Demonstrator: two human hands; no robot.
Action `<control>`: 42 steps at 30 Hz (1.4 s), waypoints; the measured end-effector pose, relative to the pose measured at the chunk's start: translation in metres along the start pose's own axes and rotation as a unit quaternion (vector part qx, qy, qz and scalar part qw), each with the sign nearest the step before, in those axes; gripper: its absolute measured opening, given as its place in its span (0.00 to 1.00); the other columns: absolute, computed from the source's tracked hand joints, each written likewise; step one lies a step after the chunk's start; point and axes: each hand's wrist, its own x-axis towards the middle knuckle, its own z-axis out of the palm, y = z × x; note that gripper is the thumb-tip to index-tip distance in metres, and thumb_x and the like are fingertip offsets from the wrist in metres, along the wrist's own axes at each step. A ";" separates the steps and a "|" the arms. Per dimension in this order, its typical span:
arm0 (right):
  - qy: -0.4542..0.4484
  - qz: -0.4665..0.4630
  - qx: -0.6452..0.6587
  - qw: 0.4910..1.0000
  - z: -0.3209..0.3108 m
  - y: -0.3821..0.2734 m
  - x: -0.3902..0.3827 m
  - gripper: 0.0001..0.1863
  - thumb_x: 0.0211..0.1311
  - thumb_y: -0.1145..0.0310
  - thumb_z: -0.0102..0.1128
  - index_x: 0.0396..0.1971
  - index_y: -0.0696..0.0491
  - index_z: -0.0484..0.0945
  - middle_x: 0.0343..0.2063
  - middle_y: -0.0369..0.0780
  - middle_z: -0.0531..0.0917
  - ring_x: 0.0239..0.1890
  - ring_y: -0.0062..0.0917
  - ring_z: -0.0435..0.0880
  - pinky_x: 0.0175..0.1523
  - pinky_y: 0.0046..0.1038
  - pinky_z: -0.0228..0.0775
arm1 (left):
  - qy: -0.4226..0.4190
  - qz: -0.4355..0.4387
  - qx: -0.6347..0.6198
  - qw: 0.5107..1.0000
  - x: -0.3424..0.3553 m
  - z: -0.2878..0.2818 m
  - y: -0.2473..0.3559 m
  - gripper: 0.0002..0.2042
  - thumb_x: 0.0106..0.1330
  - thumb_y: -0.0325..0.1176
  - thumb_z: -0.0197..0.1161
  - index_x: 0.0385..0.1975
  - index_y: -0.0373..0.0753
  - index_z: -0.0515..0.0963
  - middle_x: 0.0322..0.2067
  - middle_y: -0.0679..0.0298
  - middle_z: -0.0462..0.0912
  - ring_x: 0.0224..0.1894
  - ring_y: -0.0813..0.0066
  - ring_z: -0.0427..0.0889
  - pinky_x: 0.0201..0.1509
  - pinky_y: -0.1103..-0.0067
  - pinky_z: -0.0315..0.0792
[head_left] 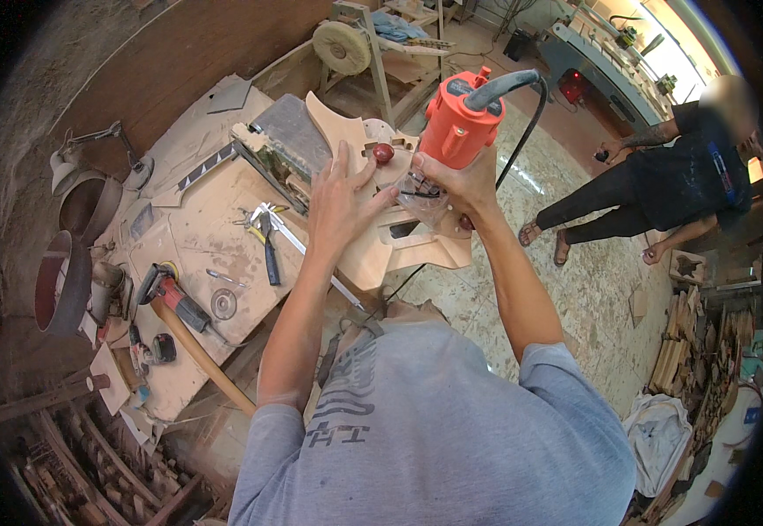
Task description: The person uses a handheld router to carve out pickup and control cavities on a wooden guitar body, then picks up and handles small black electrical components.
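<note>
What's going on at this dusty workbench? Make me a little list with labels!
Place: dusty workbench in a wood workshop
Left hand: spread flat on a pale guitar-shaped wooden body, fingers near a red knob
Right hand: gripping an orange corded router standing on the wood
Nearby tools: pliers, angle grinder
Other person: in dark clothes, bending over to the right

Pliers (269, 245) and an angle grinder (169, 294) lie on the dusty surface (193, 228); buffing wheel (342, 46) behind; possibly wood offcuts (684, 342) stacked right; another person (662, 180) stands nearby.
</note>
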 end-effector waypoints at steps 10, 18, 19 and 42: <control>0.004 0.026 -0.024 0.999 0.001 -0.007 -0.004 0.33 0.49 0.57 0.82 0.54 0.56 0.81 0.39 0.34 0.87 0.42 0.21 0.86 0.50 0.29 0.79 | 0.009 -0.001 0.001 1.000 0.000 0.000 0.002 0.30 0.63 0.60 0.71 0.62 0.52 0.86 0.77 0.35 0.61 0.71 0.37 0.72 0.75 0.57 0.66; 0.004 0.036 -0.017 0.999 -0.001 -0.002 -0.005 0.34 0.49 0.59 0.83 0.56 0.56 0.81 0.43 0.36 0.88 0.44 0.21 0.87 0.53 0.29 0.79 | 0.001 -0.012 0.002 1.000 0.001 0.000 0.002 0.29 0.64 0.57 0.70 0.63 0.53 0.86 0.77 0.34 0.59 0.71 0.38 0.73 0.75 0.59 0.66; 0.006 0.029 -0.022 0.999 0.000 -0.002 -0.005 0.33 0.49 0.59 0.83 0.55 0.56 0.80 0.39 0.34 0.87 0.42 0.21 0.86 0.50 0.29 0.79 | 0.001 -0.010 0.003 1.000 0.001 0.001 0.002 0.29 0.64 0.57 0.70 0.63 0.53 0.86 0.77 0.34 0.59 0.71 0.39 0.73 0.75 0.59 0.66; 0.010 0.008 0.006 1.000 0.000 0.000 -0.003 0.41 0.47 0.60 0.85 0.63 0.54 0.79 0.55 0.38 0.89 0.54 0.24 0.88 0.62 0.32 0.79 | 0.018 -0.004 0.004 1.000 0.003 0.001 0.002 0.28 0.64 0.58 0.72 0.61 0.52 0.87 0.78 0.36 0.58 0.70 0.37 0.76 0.73 0.60 0.70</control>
